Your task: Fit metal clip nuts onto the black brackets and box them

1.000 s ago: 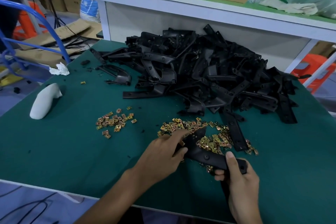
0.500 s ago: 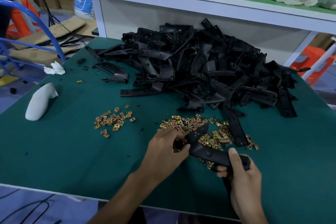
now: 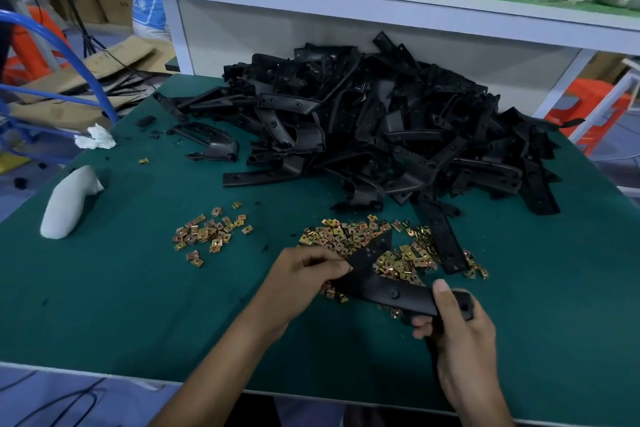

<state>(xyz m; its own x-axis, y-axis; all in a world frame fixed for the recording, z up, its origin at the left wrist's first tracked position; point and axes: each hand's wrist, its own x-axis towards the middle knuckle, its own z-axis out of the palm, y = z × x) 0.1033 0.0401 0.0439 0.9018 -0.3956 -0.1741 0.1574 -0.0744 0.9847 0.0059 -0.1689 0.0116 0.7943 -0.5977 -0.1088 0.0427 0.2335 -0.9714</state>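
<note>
Green-matted workbench (image 3: 104, 288), and the only writing around is blue print on a white sack (image 3: 149, 14) on the floor back left, too blurry to read. Big pile of black brackets (image 3: 381, 121) sits at the far side, with clip nuts (image 3: 346, 236) scattered just in front of it. One bracket (image 3: 391, 291) is held just over the nuts: the left hand (image 3: 298, 284) pinches its bent end with curled fingers, and the right hand (image 3: 457, 333) wraps the other end, thumb flat on top.

Green table (image 3: 114, 315) carried a heap of black brackets (image 3: 381, 121) at back — two scatters of clip nuts (image 3: 207, 236) nearer.
</note>
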